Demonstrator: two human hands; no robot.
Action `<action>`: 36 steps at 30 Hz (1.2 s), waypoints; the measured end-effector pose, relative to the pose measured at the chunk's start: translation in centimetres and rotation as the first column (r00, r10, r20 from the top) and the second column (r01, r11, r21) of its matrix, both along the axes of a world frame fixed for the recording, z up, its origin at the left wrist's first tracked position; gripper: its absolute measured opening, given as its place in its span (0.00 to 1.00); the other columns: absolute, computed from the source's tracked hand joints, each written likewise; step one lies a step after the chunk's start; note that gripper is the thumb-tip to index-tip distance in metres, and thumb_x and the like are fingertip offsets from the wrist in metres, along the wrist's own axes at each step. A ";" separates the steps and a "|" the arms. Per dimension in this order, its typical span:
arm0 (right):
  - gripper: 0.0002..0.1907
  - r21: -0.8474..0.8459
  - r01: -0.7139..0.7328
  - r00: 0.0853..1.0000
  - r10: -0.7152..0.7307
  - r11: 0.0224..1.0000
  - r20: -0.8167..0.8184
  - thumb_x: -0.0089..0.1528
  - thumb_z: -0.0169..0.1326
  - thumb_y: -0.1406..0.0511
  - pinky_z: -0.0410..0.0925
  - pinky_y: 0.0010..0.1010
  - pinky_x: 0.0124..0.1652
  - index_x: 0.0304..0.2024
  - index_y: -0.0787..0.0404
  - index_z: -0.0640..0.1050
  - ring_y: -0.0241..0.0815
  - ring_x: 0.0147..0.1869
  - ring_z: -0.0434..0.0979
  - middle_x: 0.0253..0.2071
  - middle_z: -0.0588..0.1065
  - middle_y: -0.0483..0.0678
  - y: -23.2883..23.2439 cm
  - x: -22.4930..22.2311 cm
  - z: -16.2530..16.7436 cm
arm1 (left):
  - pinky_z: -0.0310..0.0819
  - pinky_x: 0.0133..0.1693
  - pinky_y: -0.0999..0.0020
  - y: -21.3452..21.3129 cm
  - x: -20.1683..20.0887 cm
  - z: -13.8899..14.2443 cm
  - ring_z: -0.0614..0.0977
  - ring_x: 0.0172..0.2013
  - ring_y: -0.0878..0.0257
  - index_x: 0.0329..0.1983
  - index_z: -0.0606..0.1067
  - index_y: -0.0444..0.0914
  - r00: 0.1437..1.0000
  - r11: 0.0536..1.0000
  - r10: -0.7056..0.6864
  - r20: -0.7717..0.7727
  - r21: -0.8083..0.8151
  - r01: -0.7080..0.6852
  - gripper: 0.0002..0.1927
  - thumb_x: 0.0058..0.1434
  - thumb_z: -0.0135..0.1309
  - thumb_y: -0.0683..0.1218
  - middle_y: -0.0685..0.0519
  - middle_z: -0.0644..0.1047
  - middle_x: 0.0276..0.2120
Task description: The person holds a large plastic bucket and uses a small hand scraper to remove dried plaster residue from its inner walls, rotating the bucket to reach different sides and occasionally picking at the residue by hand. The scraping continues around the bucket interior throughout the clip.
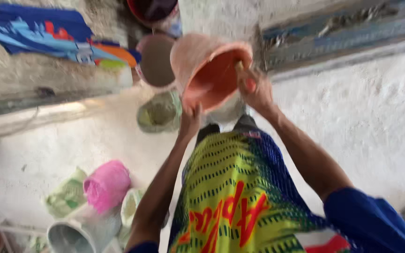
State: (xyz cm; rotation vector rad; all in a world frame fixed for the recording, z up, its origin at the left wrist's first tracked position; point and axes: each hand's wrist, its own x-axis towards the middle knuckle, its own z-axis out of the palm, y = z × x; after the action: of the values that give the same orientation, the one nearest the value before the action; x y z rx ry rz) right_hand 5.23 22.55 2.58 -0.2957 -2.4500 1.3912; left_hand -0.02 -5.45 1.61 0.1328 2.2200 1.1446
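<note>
- Nearest, a yellow-green patterned cloth with red lettering (233, 197) hangs between the two forearms.
- Low left on the pale floor (376, 122) lie a pink plastic cup (107, 185), pale green printed cups (66, 197) and a grey cup (71, 236).
- The left hand (191, 119) grips the lower rim of an orange-pink plastic bucket (209, 70), tilted and apparently empty.
- The right hand (255, 89) pinches its upper rim, fingers curled.
- Beyond stand a greenish container (160, 112) and a brown-filled round tub (155, 61).
- Far left, a blue printed cloth (38, 30).
</note>
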 end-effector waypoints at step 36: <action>0.08 -0.410 0.031 0.904 0.150 0.912 0.400 0.67 0.56 0.64 0.78 0.35 0.37 0.46 0.60 0.79 0.45 0.40 0.85 0.38 0.82 0.54 0.0 0.8 -5.5 | 0.64 0.64 0.49 1.6 -0.5 0.0 0.65 0.69 0.36 0.81 0.34 0.45 0.986 0.991 0.126 -0.108 0.064 -0.119 0.41 0.75 0.39 0.61 0.30 0.55 0.74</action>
State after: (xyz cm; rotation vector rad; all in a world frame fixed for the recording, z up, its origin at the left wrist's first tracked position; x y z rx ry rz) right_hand 6.04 22.51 -2.95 -0.6894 -2.4773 2.0563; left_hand -0.57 -3.89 1.56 0.0870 2.3215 1.2966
